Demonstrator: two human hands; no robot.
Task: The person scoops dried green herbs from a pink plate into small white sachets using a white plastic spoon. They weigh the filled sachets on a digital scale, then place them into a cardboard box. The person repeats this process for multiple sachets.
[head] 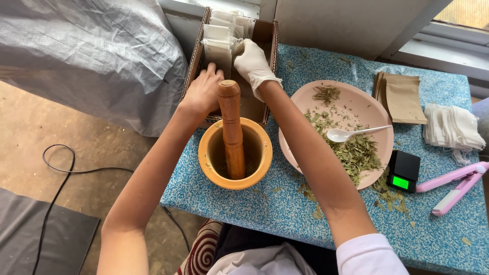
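Both hands in the cardboard box [254, 104] at the far side of the blue table [285, 209]. Left hand [202, 91], bare, fingers curled down against the front white bag [218, 57] in the row of filled bags (whether gripping or only pressing, cannot tell). Right hand [253, 63], in a white glove, closed around the top edge of that same bag, thumb and fingers pinched on it. Bag upright, first in a row of about 4, inside the left half of the box.

Just near of the box, a wooden mortar [211, 153] with a pestle [232, 127] standing upright in it. To the right, a pink plate [367, 104] of dried green leaves [356, 153] with 1 white spoon [351, 133] lying on it. Farther right: a small black scale [404, 170], brown paper bags [402, 99], a stack of empty white bags [451, 127], and a pink sealer [456, 186] at the edge.
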